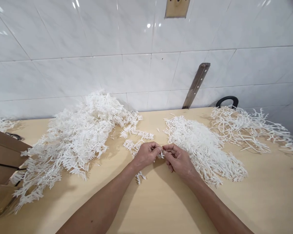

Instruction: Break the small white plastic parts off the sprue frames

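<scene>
My left hand [147,153] and my right hand [177,158] meet over the middle of the table, fingertips nearly touching. Both are closed in a pinch on a small white branched piece [161,155], mostly hidden by the fingers. More of a white strand [141,177] shows below my left hand. Just behind that hand lie loose white sprigs [136,132]. A large fluffy heap of white branched pieces [83,136] spreads to the left. Beside my right hand is a denser pile of small white pieces [202,146].
Open, web-like white strands [244,126] lie at the right, by a black curved handle [227,98]. A metal bracket [197,85] stands against the tiled wall [136,74]. A brown box [5,152] is at the left edge of the wooden table [158,208].
</scene>
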Tool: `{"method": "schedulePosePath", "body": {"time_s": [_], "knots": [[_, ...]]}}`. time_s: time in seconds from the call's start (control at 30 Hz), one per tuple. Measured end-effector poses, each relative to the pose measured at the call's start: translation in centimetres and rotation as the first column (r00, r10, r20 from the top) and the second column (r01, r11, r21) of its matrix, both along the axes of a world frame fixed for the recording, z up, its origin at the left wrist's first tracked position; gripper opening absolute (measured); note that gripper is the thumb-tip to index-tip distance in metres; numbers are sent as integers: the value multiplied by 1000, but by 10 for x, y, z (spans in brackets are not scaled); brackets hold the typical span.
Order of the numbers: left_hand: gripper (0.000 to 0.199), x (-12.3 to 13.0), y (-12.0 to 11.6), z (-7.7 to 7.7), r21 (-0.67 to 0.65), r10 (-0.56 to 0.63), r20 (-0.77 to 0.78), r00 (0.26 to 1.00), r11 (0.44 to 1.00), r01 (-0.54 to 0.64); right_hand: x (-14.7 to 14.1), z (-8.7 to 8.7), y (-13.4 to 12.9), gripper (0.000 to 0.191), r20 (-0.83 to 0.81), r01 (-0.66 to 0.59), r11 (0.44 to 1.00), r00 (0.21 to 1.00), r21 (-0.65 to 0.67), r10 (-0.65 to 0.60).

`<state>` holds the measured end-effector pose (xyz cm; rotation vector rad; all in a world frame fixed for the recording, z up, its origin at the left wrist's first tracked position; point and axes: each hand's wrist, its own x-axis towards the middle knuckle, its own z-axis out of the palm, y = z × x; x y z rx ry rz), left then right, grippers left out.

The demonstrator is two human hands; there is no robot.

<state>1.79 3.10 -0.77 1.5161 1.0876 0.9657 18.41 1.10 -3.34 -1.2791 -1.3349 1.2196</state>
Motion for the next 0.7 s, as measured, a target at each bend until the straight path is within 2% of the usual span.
{"method": "schedulePosePath", "body": {"time_s": [0.27,0.6,0.7], "knots": [[21,3,-3,-5,113,68,-75,995,992,-59,-1,5,-2,32,86,1,1000,996,17,-2],[24,-1,0,2,79,20,-94,995,997,-12,1,0,2,42,19,85,995,996,53,-86],[26,-2,3,2,17,-13,-74,997,1000,15,0,2,0,42,17,57,998,998,40,-58]]}}
